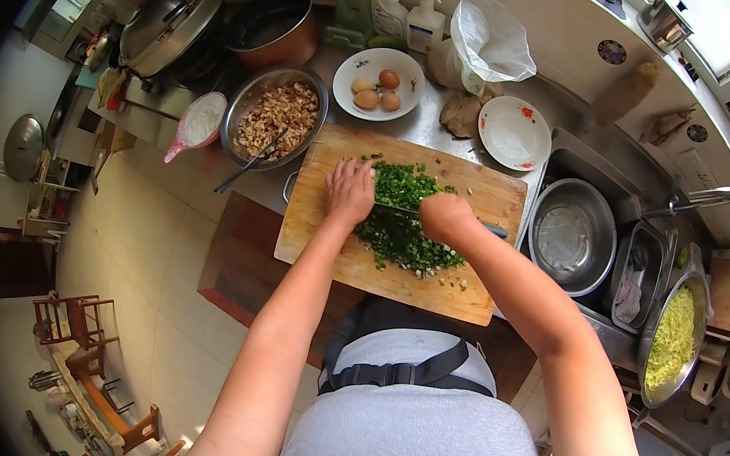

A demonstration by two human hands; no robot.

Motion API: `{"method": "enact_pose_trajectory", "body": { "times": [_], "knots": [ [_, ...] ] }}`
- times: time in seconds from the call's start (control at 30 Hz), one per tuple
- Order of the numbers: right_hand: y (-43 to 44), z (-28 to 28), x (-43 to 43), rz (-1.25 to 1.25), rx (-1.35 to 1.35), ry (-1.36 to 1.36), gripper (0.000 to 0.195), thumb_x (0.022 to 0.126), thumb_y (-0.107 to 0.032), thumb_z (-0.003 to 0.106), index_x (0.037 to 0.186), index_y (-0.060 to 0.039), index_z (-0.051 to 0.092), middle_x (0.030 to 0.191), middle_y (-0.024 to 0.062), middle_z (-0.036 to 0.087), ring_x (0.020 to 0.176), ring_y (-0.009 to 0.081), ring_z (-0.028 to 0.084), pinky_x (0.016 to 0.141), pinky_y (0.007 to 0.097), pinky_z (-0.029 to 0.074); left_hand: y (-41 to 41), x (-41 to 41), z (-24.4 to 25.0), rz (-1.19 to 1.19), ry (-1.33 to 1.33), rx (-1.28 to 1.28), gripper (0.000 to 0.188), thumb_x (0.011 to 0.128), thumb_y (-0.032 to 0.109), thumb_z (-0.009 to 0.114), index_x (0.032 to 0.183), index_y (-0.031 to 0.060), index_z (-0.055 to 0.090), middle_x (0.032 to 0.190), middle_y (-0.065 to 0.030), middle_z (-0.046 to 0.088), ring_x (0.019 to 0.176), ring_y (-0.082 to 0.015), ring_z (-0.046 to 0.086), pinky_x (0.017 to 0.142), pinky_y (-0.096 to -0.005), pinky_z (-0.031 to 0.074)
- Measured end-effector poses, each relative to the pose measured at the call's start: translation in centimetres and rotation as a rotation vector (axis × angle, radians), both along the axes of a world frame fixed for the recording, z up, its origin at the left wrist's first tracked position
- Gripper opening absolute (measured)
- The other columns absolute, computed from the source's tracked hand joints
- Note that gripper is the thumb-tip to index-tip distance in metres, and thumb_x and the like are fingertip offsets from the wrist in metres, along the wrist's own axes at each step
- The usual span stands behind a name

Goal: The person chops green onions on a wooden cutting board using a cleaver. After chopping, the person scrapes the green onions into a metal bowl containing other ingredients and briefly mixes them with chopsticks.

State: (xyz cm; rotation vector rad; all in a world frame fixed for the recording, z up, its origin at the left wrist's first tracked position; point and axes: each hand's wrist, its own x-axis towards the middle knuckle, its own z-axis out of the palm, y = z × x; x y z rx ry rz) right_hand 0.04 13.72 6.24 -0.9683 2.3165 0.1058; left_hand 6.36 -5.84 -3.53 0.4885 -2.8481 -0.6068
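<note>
A pile of chopped green herbs or leafy vegetable (414, 248) lies on a wooden cutting board (326, 155). My right hand (446, 217) is closed around a kitchen knife (496, 231), whose dark handle end sticks out to the right. Its blade crosses the greens, reaching leftward toward my other hand. At the left edge of the pile, my left hand (350, 189) rests with fingers extended, near the blade's far end; whether it touches the blade is unclear. Behind the board, a white bowl (350, 72) holds several eggs (389, 79).
Left of the board stand a metal bowl of chopped brownish food (276, 118) and a pink ladle-shaped cup of white powder (201, 122). An empty-looking patterned bowl (514, 133) is behind right. The sink (596, 157) holds a metal basin (572, 236); beyond is a bowl of yellow-green shreds (673, 337).
</note>
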Motion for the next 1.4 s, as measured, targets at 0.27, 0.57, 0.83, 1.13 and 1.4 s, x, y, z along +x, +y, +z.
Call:
{"method": "enact_pose_trajectory", "body": {
  "times": [0.27, 0.57, 0.83, 1.13, 1.4],
  "knots": [
    [7.5, -7.0, 2.7, -0.279, -0.433, 0.073, 0.011, 0.08, -0.016, 0.062, 0.087, -0.0077, 0.063, 0.08, 0.024, 0.065, 0.076, 0.04, 0.065, 0.066, 0.0506, 0.051, 8.0, -1.2, 8.4, -0.243, 0.106, -0.285, 0.038, 0.095, 0.031, 0.051, 0.123, 0.0083, 0.062, 0.133, -0.0186, 0.054, 0.13, -0.0363, 0.042, 0.109, -0.0566, 0.028],
    [-0.2, -2.1, 0.8, -0.058, -0.053, -0.008, 0.017, 0.081, -0.011, 0.059, 0.09, -0.0058, 0.072, 0.095, 0.0164, 0.071, 0.091, 0.0326, 0.069, 0.078, 0.0408, 0.056, -0.4, -0.4, 0.1, -0.004, 0.066, -0.112, 0.035, 0.095, 0.03, 0.048, 0.121, 0.0115, 0.062, 0.129, -0.0158, 0.056, 0.127, -0.0351, 0.044, 0.108, -0.0574, 0.027],
    [6.7, -8.7, 2.1, -0.267, -0.515, 0.054, 0.013, 0.083, -0.02, 0.064, 0.09, -0.0083, 0.062, 0.072, 0.0201, 0.064, 0.073, 0.0411, 0.063, 0.065, 0.05, 0.051, 6.6, -3.3, 7.9, -0.273, 0.32, -0.192, 0.033, 0.089, 0.029, 0.058, 0.114, 0.0087, 0.065, 0.124, -0.0164, 0.057, 0.126, -0.0347, 0.045, 0.106, -0.0562, 0.031],
    [5.7, -3.9, 0.0, -0.211, -0.496, 0.243, 0.009, 0.08, -0.015, 0.06, 0.083, -0.0076, 0.064, 0.074, 0.0205, 0.065, 0.07, 0.0405, 0.064, 0.062, 0.0508, 0.051, 2.0, -5.3, 4.5, -0.24, 0.345, -0.046, 0.036, 0.089, 0.025, 0.057, 0.119, 0.0048, 0.06, 0.121, -0.0152, 0.059, 0.119, -0.0365, 0.049, 0.104, -0.0455, 0.037],
    [7.3, -2.2, 0.6, -0.107, -0.222, 0.177, 0.013, 0.078, -0.011, 0.056, 0.086, -0.008, 0.065, 0.076, 0.0186, 0.067, 0.074, 0.0379, 0.066, 0.064, 0.0486, 0.053, 5.5, -1.4, 2.7, -0.17, 0.071, -0.058, 0.036, 0.091, 0.026, 0.054, 0.122, 0.0087, 0.059, 0.128, -0.0111, 0.055, 0.13, -0.0331, 0.041, 0.107, -0.0614, 0.026]
  ]
}}
